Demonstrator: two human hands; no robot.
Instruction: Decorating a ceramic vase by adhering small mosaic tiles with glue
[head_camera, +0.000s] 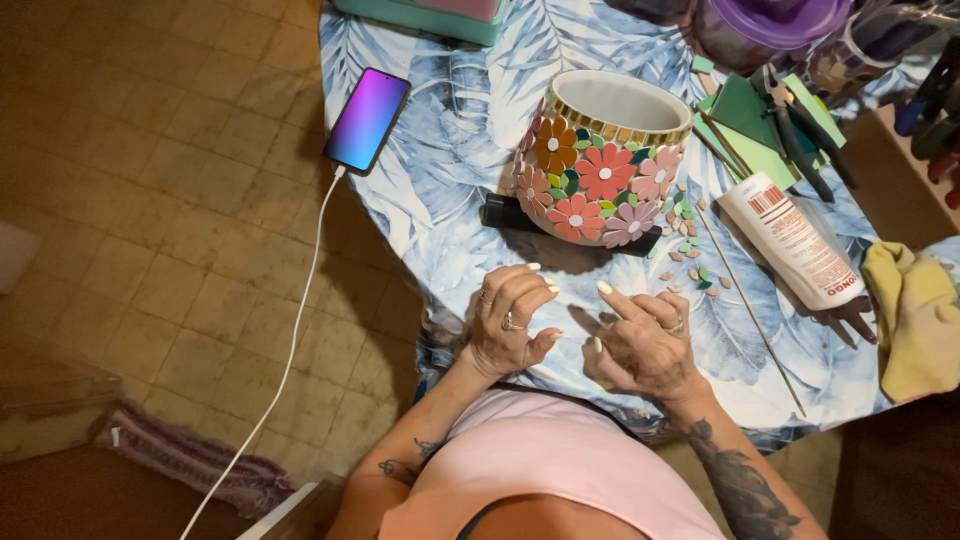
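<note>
While both hands hover just above the near edge of the tabletop (470, 150), neither has anything large in its grip. The left hand (507, 320) has its fingers curled loosely downward, thumb tucked toward the palm; whether a tiny piece sits between the fingertips cannot be told. The right hand (643, 340) lies beside it, almost touching, fingers half bent with the index finger raised, and it too looks empty.

Just beyond the hands, toward the middle of the tabletop, stands the mosaic pot (600, 160), tilted on a dark block (505, 212) under its base. The side facing the hands already carries orange, pink and lilac flowers with green leaves between them, and a band of small yellowish tiles runs round the rim. By the look of it, the covering is well advanced on this face; the far side is hidden, so how much remains there cannot be told. Loose tile pieces (690, 250) lie scattered to the right of the pot, unplaced, between it and the right hand.

Farther right lie a thin wooden stick (750, 300), a white glue tube (790, 240) and a yellow cloth (915, 320) at the right edge. Green sheets and cutters (790, 125) sit behind these. At the left edge, a phone (367, 120) overhangs on its white cable (290, 350).
</note>
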